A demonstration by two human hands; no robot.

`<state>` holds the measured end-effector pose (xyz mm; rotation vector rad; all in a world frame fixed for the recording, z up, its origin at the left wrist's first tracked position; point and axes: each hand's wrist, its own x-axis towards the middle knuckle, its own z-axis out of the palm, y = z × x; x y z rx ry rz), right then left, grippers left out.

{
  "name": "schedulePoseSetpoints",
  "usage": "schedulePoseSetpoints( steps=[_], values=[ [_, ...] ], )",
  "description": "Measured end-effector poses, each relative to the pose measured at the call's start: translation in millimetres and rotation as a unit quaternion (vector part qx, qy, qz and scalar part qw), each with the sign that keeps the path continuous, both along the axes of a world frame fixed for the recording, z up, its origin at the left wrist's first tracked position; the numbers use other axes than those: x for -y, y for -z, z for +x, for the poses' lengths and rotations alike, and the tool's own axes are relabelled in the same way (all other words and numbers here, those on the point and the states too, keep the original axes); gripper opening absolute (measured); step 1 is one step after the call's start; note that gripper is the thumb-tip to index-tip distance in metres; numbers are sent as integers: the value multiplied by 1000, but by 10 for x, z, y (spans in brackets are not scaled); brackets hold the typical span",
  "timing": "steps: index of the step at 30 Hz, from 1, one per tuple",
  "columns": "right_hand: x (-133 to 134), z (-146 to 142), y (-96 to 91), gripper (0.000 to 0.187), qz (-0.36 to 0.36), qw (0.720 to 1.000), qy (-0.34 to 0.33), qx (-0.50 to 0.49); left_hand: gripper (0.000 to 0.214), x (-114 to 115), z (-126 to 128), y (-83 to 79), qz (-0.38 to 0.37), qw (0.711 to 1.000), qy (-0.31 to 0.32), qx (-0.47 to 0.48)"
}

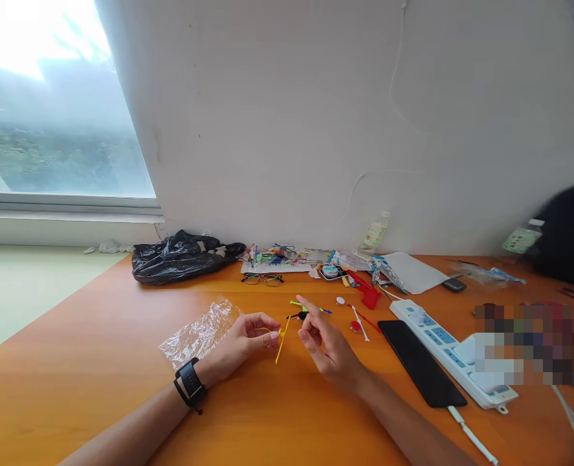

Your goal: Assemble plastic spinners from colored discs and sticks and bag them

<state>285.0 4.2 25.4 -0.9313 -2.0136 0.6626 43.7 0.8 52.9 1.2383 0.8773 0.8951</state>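
My left hand (248, 340), with a black watch on the wrist, pinches a thin yellow stick (281, 344) that hangs down toward the orange table (97, 362). My right hand (326, 343) is just to the right, fingers loosely curled, its fingertips at a small black piece (300, 316). Green and blue sticks (310, 307) lie just behind the right hand. A crumpled clear plastic bag (200, 333) lies to the left of my left hand.
A black phone (420, 370) and a white power strip (454, 353) lie to the right. Red and white pieces (362, 320), glasses (262, 279), a black plastic bag (180, 255), colourful small parts (279, 255) and a bottle (375, 234) sit along the wall.
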Motion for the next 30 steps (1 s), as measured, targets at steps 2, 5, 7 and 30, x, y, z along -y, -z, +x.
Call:
schedulePoseSetpoints(
  steps=[2, 5, 7, 30],
  values=[
    [-2, -12, 46, 61, -41, 999, -16, -20, 41, -7, 4, 10, 8, 1000, -16, 7],
    [-19, -15, 82, 47, -92, 994, -51, -12, 41, -23, 13, 16, 12, 999, -33, 15],
    [-33, -1, 84, 49, -126, 989, -70, -12, 41, -33, 15, 17, 9, 999, -43, 16],
    [-64, -45, 42, 67, -74, 997, -33, 17, 39, -47, 11, 0, 10, 998, -60, 9]
  ],
)
